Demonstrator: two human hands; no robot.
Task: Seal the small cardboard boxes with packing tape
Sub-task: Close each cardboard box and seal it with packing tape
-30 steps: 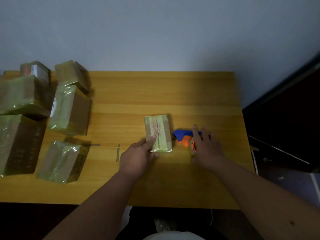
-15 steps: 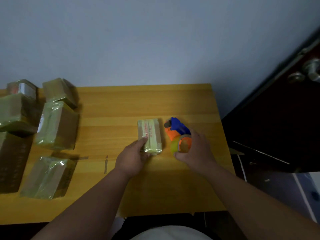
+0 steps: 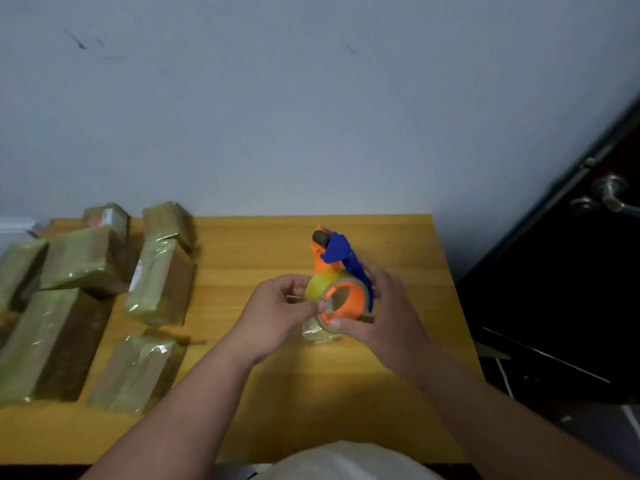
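Between both hands (image 3: 332, 306), tape dispenser (image 3: 341, 271)

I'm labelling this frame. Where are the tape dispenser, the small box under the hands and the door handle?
tape dispenser (image 3: 346, 299), head view, orange hub
small box (image 3: 320, 334), head view, near end
door handle (image 3: 611, 192), head view, metal lever

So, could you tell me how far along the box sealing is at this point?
Done: several taped boxes sit stacked at the table's left side. In hand: the right hand grips the tape dispenser while the left hand works at its roll. Left: the small box beneath them.
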